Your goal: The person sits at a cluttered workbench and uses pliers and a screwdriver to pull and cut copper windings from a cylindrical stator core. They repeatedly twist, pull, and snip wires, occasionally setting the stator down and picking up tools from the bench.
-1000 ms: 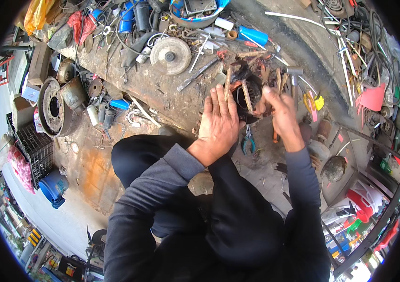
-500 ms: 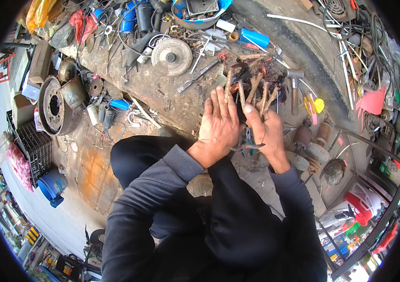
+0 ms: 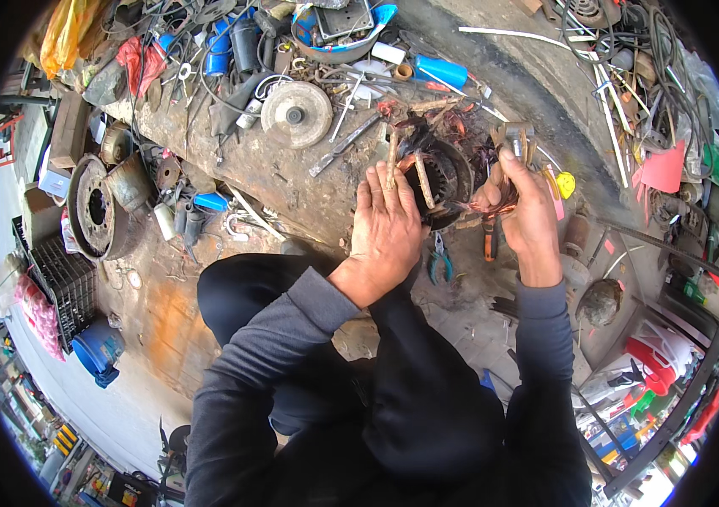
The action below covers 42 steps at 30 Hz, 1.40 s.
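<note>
A dark, round, slotted motor stator [image 3: 454,169] stands in front of me with reddish wire at its far side. My left hand [image 3: 386,237] lies against its left rim, fingers stretched out and flat. Two tan strips [image 3: 423,181] stick up from the stator beside those fingers. To the right of it, my right hand [image 3: 532,215] is closed round a bundle of copper wire [image 3: 494,199], and more strips poke out by the thumb. Pliers with teal handles [image 3: 440,265] lie near my knee. Below the copper wire shows an orange-handled tool [image 3: 489,240].
A round metal disc [image 3: 297,115] and a flat chisel-like bar [image 3: 344,145] lie to the far left. Past my right hand is a hammer [image 3: 518,129]. A rusty wheel rim [image 3: 95,206], a black crate [image 3: 67,287] and a blue bucket [image 3: 95,348] stand at the left.
My right hand has pulled away to the right with the copper wire and several strips, uncovering the stator's slotted inside and the pliers. The left hand has stayed nearly in place.
</note>
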### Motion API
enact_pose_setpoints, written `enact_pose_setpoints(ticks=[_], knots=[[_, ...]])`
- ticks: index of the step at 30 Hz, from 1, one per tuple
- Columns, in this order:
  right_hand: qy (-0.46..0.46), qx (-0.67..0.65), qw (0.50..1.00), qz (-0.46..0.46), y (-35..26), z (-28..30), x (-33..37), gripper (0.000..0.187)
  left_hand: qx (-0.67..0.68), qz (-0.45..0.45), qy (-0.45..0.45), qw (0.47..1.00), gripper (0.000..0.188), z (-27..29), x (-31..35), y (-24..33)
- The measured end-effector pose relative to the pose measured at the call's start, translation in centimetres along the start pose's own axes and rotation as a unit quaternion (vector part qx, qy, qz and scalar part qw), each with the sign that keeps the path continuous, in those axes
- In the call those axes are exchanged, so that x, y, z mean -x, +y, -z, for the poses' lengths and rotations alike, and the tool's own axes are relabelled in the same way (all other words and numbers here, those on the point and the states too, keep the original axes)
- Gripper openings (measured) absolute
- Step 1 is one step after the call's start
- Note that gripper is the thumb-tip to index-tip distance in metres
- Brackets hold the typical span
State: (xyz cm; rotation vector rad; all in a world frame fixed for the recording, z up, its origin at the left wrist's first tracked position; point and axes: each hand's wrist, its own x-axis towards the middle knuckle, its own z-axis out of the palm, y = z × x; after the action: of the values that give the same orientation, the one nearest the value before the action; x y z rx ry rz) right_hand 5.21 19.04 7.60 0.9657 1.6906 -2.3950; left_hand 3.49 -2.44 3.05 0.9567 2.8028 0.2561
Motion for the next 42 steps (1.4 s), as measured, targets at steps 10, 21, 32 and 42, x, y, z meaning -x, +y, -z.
enact_pose_setpoints(ticks=[10, 21, 32, 42], knots=[[0.009, -0.159, 0.985, -0.065, -2.2, 3.0, -2.2, 0.022, 0.112, -0.094, 0.012, 0.989, 0.082, 1.8, -0.4, 1.0], [-0.016, -0.129, 0.981, -0.146, -1.0, 1.8, -0.9, 0.027, 0.585, 0.098, -0.143, 0.792, 0.083, 1.8, -2.0, 4.3], [0.005, 0.055, 0.996, -0.07, -2.0, 1.7, -0.3, 0.038, 0.621, 0.129, -0.1, 0.766, 0.083, 2.0, -3.5, 7.4], [-0.006, 0.071, 0.995, -0.068, -1.8, 0.4, 0.2, 0.038, 0.553, 0.19, -0.078, 0.808, 0.083, 2.0, -3.8, 7.4]])
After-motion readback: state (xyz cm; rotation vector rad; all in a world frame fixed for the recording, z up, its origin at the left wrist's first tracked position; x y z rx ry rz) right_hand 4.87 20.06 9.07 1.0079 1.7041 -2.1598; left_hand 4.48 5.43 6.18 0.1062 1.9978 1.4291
